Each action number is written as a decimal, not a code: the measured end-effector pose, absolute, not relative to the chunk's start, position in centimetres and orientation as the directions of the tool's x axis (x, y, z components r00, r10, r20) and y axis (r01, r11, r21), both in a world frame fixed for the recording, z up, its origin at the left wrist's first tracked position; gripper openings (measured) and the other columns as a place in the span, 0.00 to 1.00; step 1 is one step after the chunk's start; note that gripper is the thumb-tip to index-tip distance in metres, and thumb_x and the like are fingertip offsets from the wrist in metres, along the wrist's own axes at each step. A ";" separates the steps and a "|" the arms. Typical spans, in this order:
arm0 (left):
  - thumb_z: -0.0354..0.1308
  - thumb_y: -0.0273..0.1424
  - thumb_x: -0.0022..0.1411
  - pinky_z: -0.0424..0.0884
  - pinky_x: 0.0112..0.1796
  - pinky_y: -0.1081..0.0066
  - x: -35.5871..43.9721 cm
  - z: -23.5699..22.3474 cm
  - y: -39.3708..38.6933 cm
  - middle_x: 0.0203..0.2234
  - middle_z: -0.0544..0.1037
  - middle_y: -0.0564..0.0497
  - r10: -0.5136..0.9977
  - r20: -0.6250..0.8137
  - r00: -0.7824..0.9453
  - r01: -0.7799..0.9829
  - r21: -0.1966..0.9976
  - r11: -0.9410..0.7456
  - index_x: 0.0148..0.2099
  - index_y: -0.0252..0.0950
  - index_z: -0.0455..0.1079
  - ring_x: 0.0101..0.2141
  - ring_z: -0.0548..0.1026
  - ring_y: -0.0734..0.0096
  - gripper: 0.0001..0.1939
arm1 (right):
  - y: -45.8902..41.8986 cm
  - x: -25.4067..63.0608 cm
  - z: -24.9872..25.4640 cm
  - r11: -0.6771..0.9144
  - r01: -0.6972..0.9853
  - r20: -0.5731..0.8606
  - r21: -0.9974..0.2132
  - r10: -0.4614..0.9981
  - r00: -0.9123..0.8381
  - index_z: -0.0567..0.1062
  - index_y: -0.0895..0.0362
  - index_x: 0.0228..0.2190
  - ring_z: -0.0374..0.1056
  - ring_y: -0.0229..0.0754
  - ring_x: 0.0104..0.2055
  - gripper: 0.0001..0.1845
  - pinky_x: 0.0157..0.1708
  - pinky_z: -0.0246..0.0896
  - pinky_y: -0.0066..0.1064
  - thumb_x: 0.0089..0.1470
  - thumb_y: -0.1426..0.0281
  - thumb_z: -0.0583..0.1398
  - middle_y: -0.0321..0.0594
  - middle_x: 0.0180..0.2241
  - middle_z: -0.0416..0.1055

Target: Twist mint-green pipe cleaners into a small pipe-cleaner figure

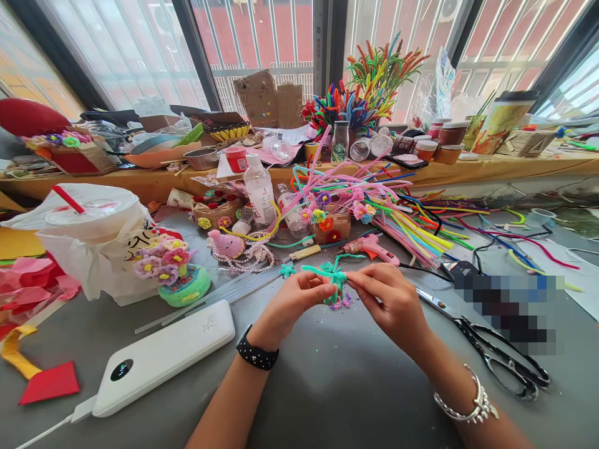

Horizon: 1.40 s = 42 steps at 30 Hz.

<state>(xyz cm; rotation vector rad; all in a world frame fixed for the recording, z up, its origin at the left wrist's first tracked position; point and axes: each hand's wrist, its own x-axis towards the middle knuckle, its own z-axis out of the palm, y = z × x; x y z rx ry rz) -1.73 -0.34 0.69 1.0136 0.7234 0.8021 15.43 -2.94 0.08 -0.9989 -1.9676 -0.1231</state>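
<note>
Both hands meet over the middle of the grey table. A teal pipe cleaner piece [337,280], bent into a small shape with loose ends, is pinched between them. My left hand [299,296] is closed on its left side, thumb against the fingers. With fingertips together, my right hand [388,296] grips its right side. A small teal flower shape [287,270] lies just left of the hands. Purple bits [345,302] show on the table below the teal piece. A pink glue gun [372,247] lies behind the right hand.
Black-handled scissors [491,352] lie right of my right arm. A white power bank [166,357] and a pipe cleaner flower pot [185,288] stand left. A bagged drink cup [96,231] is farther left. Loose pipe cleaners [407,231] spread behind, below a cluttered ledge [486,169].
</note>
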 end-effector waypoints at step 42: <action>0.55 0.36 0.51 0.63 0.30 0.74 -1.1 0.8 -0.7 0.18 0.71 0.51 0.770 -0.140 0.623 0.141 0.988 0.066 0.21 0.33 0.71 0.23 0.67 0.73 0.14 | -2.3 16.0 0.6 0.529 0.634 0.320 -0.565 0.848 -0.422 0.66 0.58 0.20 0.57 0.33 0.22 0.16 0.22 0.49 0.25 0.56 0.66 0.49 0.33 0.20 0.62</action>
